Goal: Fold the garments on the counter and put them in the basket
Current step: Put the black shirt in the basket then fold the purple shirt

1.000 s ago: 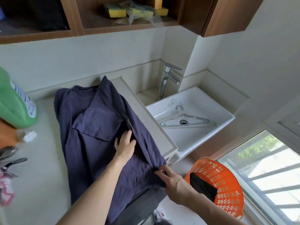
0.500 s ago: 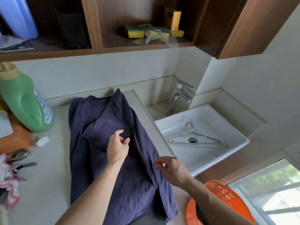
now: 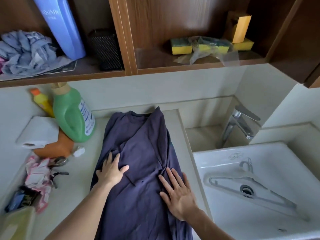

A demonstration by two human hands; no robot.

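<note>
My left hand (image 3: 110,172) lies flat on the navy T-shirt (image 3: 142,135), fingers straight and slightly spread, thumb out to the right. It presses the cloth just below a folded-in sleeve, on the shirt's left half. My right hand (image 3: 178,194) also lies flat, palm down, fingers straight and fanned apart. It presses the shirt's right half, where a fold line bunches under the fingertips (image 3: 168,171). Neither hand pinches or curls round the cloth.

The T-shirt lies lengthwise on the pale counter (image 3: 81,179), collar toward the back wall, hem toward me and running out of view at the bottom edge. Both sides are folded inward, so the shirt forms a narrow strip. Its right edge runs close to the counter's raised lip beside the sink (image 3: 270,222).

A grey hanger (image 3: 230,182) lies in the sink basin, over the drain. A chrome faucet (image 3: 240,125) stands behind the sink.

Left of the shirt, on the counter: a green detergent bottle (image 3: 72,116), a yellow bottle (image 3: 43,101) behind it, a white paper roll (image 3: 38,132) resting on an orange container (image 3: 55,148), and a pink-and-white cloth (image 3: 38,174) nearer to me.

On the wooden shelf above: yellow sponges (image 3: 181,46), a blue bottle (image 3: 60,26) and crumpled blue cloth (image 3: 26,51).
</note>
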